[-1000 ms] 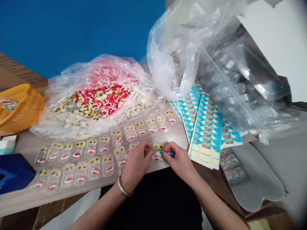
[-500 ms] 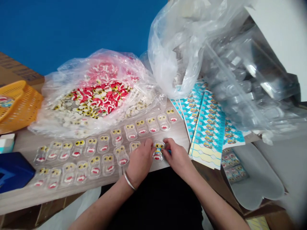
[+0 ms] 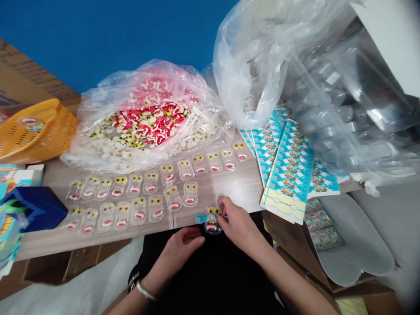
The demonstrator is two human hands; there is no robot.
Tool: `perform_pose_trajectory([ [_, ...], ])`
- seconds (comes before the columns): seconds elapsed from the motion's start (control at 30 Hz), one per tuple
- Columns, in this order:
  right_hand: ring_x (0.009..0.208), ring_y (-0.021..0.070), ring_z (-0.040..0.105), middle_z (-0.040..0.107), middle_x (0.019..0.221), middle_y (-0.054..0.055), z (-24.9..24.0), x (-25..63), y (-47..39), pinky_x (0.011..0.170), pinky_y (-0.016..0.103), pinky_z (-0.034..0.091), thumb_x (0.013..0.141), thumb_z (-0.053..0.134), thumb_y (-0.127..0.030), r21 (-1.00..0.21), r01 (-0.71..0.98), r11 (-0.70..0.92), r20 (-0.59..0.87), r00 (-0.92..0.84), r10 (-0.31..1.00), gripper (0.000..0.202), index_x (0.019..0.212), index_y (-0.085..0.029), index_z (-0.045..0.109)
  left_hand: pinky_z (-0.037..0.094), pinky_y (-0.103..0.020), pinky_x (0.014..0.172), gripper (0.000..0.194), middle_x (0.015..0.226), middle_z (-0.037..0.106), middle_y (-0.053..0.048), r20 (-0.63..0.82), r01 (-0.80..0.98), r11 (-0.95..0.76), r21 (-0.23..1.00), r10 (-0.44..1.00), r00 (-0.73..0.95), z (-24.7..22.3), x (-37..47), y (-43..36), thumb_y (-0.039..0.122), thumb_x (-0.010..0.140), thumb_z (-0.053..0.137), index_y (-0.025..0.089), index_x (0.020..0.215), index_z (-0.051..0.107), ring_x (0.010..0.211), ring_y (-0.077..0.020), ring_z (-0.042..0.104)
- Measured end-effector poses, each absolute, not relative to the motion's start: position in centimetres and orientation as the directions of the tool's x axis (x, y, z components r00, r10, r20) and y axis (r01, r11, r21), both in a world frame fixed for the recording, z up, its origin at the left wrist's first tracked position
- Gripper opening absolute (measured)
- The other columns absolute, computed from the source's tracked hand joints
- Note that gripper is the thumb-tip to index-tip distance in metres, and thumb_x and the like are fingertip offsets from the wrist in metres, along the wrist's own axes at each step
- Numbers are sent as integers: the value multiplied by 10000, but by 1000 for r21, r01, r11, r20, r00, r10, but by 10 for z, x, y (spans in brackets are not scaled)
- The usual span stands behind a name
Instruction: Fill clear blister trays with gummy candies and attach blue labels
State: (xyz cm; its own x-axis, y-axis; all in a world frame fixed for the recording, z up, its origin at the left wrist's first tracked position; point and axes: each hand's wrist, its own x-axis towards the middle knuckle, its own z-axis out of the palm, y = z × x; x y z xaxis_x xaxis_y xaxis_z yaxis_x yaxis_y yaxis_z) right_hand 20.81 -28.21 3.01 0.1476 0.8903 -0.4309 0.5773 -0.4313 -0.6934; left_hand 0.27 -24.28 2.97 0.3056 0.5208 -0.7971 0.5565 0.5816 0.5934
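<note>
At the table's front edge, a small clear plastic blister pack (image 3: 213, 226) holds two yellow eyes and a red-and-white mouth. A blue sticker (image 3: 201, 218) lies across its middle, with one end sticking out to the left. My right hand (image 3: 238, 221) pinches the pack and sticker from the right side. Below and left of the pack, my left hand (image 3: 183, 247) is apart from it, with nothing in it, thumb stretched out and fingers loosely curved. Rows of similar packs (image 3: 139, 210) with eyes and mouths lie on the table, without stickers.
Behind the rows sits a plastic bag (image 3: 154, 122) of loose eyes and mouths. Sticker sheets (image 3: 288, 170) lie at right, under a bag of clear plastic shells (image 3: 341, 100). An orange basket (image 3: 42, 131) and a blue holder (image 3: 37, 208) stand at left. A lined box (image 3: 354, 240) is below right.
My left hand has let go of the pack and moved down and left. The pack has come nearer the table edge in my right hand, and the sticker's blue end now shows at left.
</note>
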Motion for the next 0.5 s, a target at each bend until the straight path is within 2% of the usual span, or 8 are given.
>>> perform_pose_trajectory([
  [0.03,701,176,607,617,766,-3,31,204,-281,633,253,334,847,582,-103,-697,576,-427,-432,138,891,228,1039,-213,524,540,-319,837,459,1028,769,-114,-820,425,702,572,469,329,27,4,-245,492,691,807,153,989,723,919,-229,717],
  [0.1,692,171,601,614,759,-2,32,197,-279,632,254,339,830,587,-91,-701,579,-417,-434,118,893,226,1018,-207,539,545,-311,835,479,992,776,-119,-841,238,830,504,409,353,23,12,-248,516,682,816,135,962,739,875,-206,719],
  [0.17,670,161,588,609,740,-10,32,192,-279,622,252,345,808,599,-87,-713,569,-410,-432,105,896,219,988,-204,555,558,-297,748,477,848,773,-94,-862,159,874,460,396,318,22,18,-251,515,625,858,124,873,743,715,-170,701],
  [0.23,656,151,580,613,720,-23,31,192,-283,617,247,359,776,638,-107,-751,511,-417,-421,116,900,229,972,-207,574,553,-275,668,474,747,751,-63,-863,126,876,466,418,284,25,21,-252,501,576,891,121,814,738,611,-139,659],
  [0.3,607,133,561,617,697,-40,29,195,-288,585,239,372,754,692,-174,-813,367,-452,-433,138,891,253,985,-211,598,547,-258,647,447,736,743,-48,-838,100,854,511,468,281,31,20,-252,488,590,890,126,804,740,609,-127,646],
  [0.37,507,102,503,620,681,-46,30,201,-294,506,226,348,773,708,-295,-854,144,-500,-488,109,866,236,974,-206,624,544,-248,653,396,746,742,-38,-795,81,813,577,535,288,40,18,-249,474,636,870,137,801,743,649,-129,650],
  [0.5,413,45,379,647,669,-17,39,214,-298,414,201,231,807,695,-483,-829,-233,-508,-523,2,852,314,786,-175,637,536,-248,653,349,696,729,-32,-704,59,732,678,626,335,59,23,-237,465,664,857,144,721,730,644,-133,639],
])
